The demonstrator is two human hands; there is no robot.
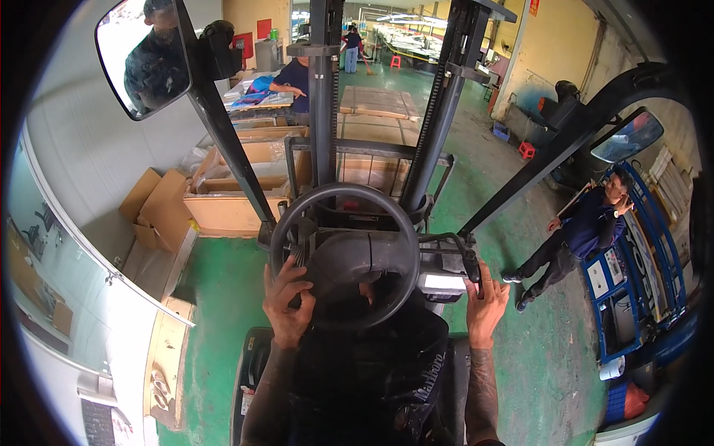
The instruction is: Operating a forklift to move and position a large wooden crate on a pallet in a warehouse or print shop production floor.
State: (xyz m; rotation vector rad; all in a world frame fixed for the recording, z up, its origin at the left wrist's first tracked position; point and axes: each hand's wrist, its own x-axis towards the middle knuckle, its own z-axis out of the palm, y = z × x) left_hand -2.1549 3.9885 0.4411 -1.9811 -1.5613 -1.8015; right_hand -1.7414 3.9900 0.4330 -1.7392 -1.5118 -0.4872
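Observation:
I sit at the controls of a forklift. My left hand (288, 305) holds the left side of the black steering wheel (411, 239), fingers curled at the rim. My right hand (485, 305) grips a black control lever (469, 262) right of the wheel. Beyond the wheel rises the mast (321, 119); through it I see a stack of flat boards or cartons (375, 100), its base partly hidden. A mirror (111, 59) hangs at upper left, another (625, 137) at right.
A person (580, 223) stands at right beside blue equipment (617, 305). Another person (294, 89) leans at a table behind the mast. Cardboard boxes (163, 201) and crates (230, 212) sit left ahead, a glass door (67, 275) far left. Distant people (351, 52) stand in the hall.

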